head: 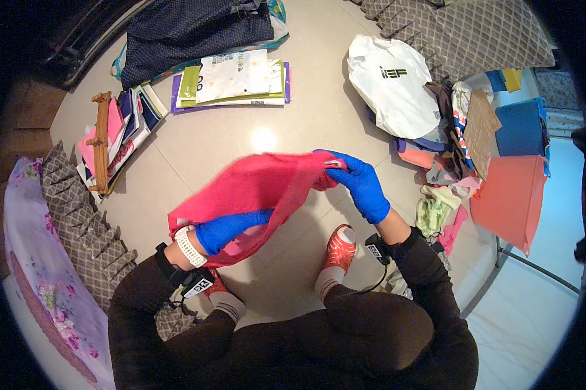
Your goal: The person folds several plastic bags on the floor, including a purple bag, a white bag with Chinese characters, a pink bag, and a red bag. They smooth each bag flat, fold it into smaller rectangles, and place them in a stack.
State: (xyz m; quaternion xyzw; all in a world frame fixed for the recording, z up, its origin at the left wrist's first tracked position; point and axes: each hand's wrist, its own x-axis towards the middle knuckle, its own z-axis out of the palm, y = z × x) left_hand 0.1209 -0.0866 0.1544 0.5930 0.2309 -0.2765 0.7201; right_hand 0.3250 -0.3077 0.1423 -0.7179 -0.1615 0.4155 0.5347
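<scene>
A pinkish-red cloth bag [259, 180] hangs in front of me above the floor, its mouth gaping towards my body. My right hand [363, 187], in a blue glove, pinches the bag's bunched right end, where a small whitish piece shows at the fingers. My left hand [229, 229], gloved in blue too, reaches inside the bag. The cloth covers its fingers, so their grip is hidden. A white watch [189, 247] circles the left wrist.
Flat packets [234, 80] lie stacked ahead, beside a dark dotted cloth bundle [195, 36]. A wooden rack [101, 141] holds folded bags at left. At right, a white bag [390, 87] tops a heap near blue [519, 126] and coral [510, 200] bags. My feet stand below.
</scene>
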